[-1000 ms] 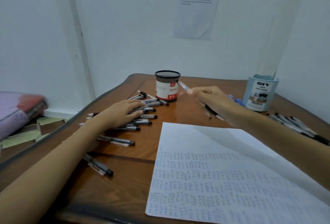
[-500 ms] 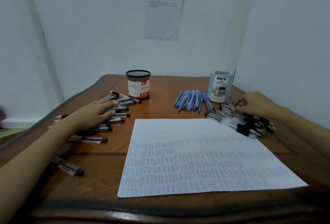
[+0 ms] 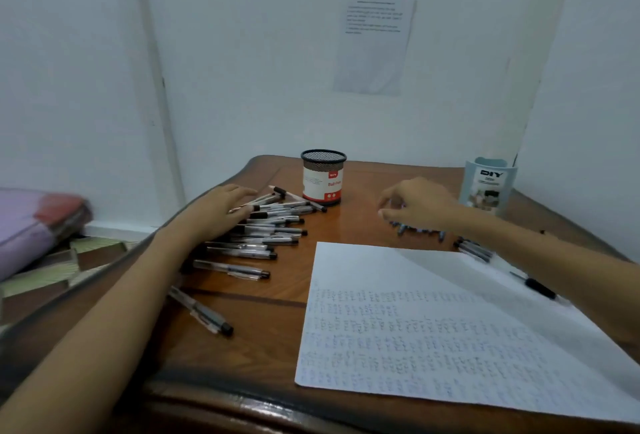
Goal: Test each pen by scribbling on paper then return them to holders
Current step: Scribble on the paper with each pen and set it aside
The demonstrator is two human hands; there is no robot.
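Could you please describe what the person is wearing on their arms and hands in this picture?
Nothing is worn on either. The left hand and the right hand have no gloves, and both forearms are uncovered all the way to the picture's edge, with no sleeve in view. No watch, bracelet or ring shows, though the blur could hide a thin ring.
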